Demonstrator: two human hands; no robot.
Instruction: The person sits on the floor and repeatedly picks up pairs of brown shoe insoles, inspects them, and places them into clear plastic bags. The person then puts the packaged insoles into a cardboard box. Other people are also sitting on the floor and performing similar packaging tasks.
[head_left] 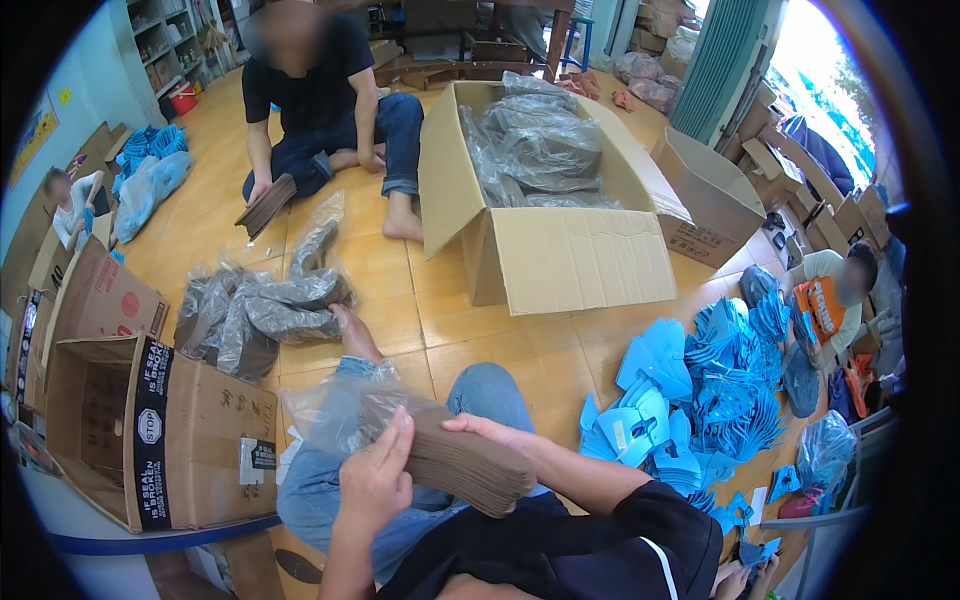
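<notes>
Over my lap lies a thick stack of flat brown pieces (pixel 470 462), its far left end inside a clear plastic bag (pixel 325 418). My left hand (pixel 375 478) is closed at the bag's mouth, fingers pressed together against the bag and the stack's end. With the thumb along the top edge, my right hand (pixel 488 432) grips the stack from its right side; some of its fingers are hidden behind the pieces. Beyond my foot, several filled plastic bags of brown pieces (pixel 250 315) lie heaped on the tiled floor.
A large open carton (pixel 585 265) full of bagged brown pieces stands ahead, beside another carton (pixel 715 200). An open carton (pixel 205 440) lies at my left. Blue cut pieces (pixel 735 370) are piled at right. Facing me, a seated person (pixel 310 110) holds a brown stack. Others sit at both sides.
</notes>
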